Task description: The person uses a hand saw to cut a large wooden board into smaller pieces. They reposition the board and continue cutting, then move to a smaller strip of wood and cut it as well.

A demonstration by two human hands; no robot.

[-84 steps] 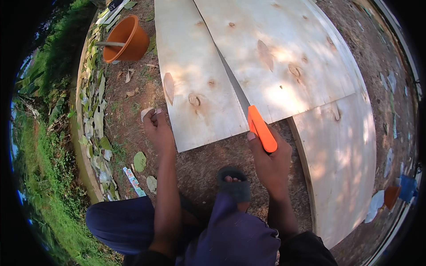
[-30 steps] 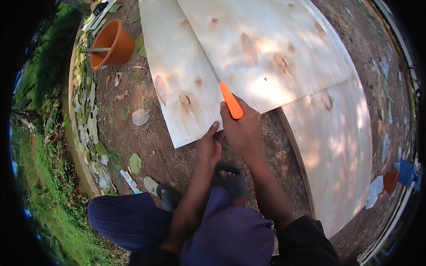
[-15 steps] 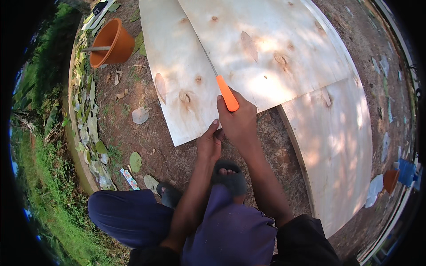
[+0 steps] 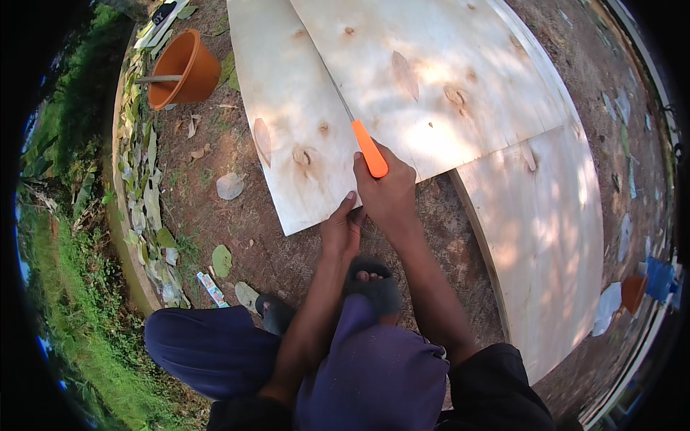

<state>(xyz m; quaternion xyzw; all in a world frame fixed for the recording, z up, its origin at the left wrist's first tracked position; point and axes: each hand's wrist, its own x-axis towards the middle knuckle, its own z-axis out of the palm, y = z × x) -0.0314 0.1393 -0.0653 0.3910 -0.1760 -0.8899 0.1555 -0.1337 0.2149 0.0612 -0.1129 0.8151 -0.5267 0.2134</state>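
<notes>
A pale plywood sheet (image 4: 431, 79) with brown knots stretches away in front of me, a long dark slit running down it. My right hand (image 4: 388, 188) grips the orange handle of a saw (image 4: 371, 149). Its thin blade, seen nearly edge-on, lies along the slit and points away from me. Just left of it and lower, my left hand (image 4: 342, 228) pinches the near edge of the sheet, thumb on top and fingers underneath, mostly hidden. The narrower strip (image 4: 287, 93) of plywood lies left of the slit.
Another thick wooden board (image 4: 535, 237) lies to the right, partly beneath the sheet. An orange bucket (image 4: 188, 72) with a stick in it is tipped at the far left. Leaves and litter line a low edge there. My sandalled feet (image 4: 374, 287) stand close to the sheet.
</notes>
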